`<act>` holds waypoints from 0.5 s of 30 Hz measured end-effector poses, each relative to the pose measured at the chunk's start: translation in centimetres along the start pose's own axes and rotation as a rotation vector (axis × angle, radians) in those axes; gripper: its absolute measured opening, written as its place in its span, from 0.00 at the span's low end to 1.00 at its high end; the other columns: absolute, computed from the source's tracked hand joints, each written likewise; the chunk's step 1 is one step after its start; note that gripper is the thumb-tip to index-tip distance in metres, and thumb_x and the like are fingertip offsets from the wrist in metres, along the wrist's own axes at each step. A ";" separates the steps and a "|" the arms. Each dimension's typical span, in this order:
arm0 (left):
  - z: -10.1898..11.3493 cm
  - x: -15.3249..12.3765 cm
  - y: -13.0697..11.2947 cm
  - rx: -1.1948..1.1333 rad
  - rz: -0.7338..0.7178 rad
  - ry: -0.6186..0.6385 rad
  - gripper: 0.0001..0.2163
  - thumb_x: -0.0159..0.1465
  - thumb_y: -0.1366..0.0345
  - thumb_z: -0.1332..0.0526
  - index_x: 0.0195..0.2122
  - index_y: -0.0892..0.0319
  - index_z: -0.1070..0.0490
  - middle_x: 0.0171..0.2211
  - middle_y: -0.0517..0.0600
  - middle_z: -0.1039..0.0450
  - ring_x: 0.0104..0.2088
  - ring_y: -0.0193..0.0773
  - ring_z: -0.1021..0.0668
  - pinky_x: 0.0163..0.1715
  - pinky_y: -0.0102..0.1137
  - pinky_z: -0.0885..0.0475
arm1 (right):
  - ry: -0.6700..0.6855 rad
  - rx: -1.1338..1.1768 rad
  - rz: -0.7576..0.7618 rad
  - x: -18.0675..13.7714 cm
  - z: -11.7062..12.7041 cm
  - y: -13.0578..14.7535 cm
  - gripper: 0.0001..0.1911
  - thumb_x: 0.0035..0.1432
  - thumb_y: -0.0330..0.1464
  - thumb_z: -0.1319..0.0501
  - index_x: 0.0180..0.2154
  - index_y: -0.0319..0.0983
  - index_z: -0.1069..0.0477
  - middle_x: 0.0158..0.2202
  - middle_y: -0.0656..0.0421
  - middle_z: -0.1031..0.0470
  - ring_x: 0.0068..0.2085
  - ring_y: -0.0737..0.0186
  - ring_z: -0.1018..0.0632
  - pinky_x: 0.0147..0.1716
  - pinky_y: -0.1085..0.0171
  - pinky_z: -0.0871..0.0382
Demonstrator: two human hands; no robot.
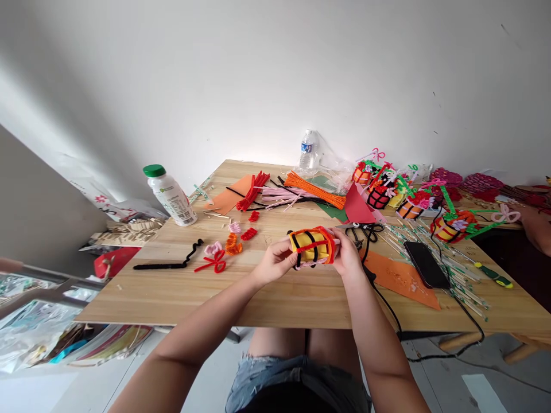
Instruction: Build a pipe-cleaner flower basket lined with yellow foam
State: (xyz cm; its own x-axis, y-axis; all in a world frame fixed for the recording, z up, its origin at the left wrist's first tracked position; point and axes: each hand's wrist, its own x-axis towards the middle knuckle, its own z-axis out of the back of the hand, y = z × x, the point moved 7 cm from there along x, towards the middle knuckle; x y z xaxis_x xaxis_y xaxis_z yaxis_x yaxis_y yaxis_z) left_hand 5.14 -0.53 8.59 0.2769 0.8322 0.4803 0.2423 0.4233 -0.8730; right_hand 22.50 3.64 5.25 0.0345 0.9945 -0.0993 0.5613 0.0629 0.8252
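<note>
Left hand (pixel 275 261) and right hand (pixel 348 252) both grasp a small yellow basket (pixel 310 245) wrapped in black and orange pipe cleaners, held between them just above the wooden table (pixel 181 292). Scissors (pixel 364 230) lie just beyond the right hand; a phone (pixel 426 264) sits farther right.

Bright, soft daylight fills the scene. The white wall (pixel 301 69) glares just behind the far edge of the bench (pixel 172 292) (nearly blown out there) and greys at left. The left hand (pixel 275 261) and right hand (pixel 346 255) cast faint shadows. The wide lens stretches the edges; the centre is sharp.
</note>
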 end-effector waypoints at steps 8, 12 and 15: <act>-0.9 -0.4 1.7 -0.113 0.128 0.051 0.17 0.56 0.50 0.34 0.32 0.62 0.23 0.33 0.52 0.29 0.28 0.34 0.29 0.25 0.26 0.32 | -0.064 0.027 0.002 0.1 0.6 -0.3 0.07 0.45 0.35 0.32 0.26 0.39 0.26 0.24 0.63 0.24 0.26 0.65 0.24 0.27 0.66 0.32; 0.1 -0.3 1.9 -0.041 0.108 -0.043 0.18 0.57 0.49 0.35 0.30 0.61 0.23 0.30 0.51 0.31 0.28 0.34 0.30 0.26 0.27 0.32 | -0.055 0.068 -0.004 0.2 0.6 -0.5 0.06 0.45 0.33 0.32 0.24 0.39 0.28 0.23 0.64 0.24 0.26 0.66 0.25 0.28 0.67 0.31; 0.5 -0.3 1.5 0.026 0.052 -0.106 0.19 0.58 0.47 0.37 0.26 0.61 0.24 0.28 0.50 0.33 0.29 0.34 0.31 0.29 0.28 0.33 | -0.029 0.084 -0.019 0.2 0.4 -0.6 0.07 0.46 0.32 0.32 0.22 0.40 0.29 0.22 0.65 0.25 0.26 0.66 0.25 0.28 0.67 0.31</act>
State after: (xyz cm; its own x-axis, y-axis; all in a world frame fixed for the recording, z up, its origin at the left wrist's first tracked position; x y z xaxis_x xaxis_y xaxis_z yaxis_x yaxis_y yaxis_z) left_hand 4.96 0.05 7.08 0.1882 0.8859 0.4240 0.2054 0.3867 -0.8991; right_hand 22.51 3.75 4.53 0.0464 0.9902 -0.1321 0.6297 0.0737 0.7733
